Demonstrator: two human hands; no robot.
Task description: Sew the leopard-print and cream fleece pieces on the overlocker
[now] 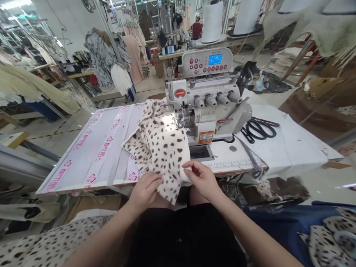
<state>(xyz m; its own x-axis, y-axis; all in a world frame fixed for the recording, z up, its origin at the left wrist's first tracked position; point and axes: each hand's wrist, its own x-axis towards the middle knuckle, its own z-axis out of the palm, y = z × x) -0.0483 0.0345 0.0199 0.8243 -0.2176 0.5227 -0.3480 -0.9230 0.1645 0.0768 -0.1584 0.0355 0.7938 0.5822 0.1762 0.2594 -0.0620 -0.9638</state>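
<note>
A cream fabric piece with dark spots (167, 149) runs from beneath the presser foot of the overlock sewing machine (211, 99) toward me, its near corner hanging past the table edge. On the fabric's left side lies my left hand (145, 190), fingers stretched over the cloth. My right hand (203, 180) pinches a plain white edge of the fabric between thumb and fingers, just right of the spotted side. The machine's lamp lights the cloth at the needle area.
Black-handled scissors (260, 129) lie right of the machine. The white sewing table (103, 144) carries pink-printed film on its left. More spotted fabric lies at lower left (49, 238) and lower right (336, 240). Thread cones (212, 23) stand behind; people work farther back.
</note>
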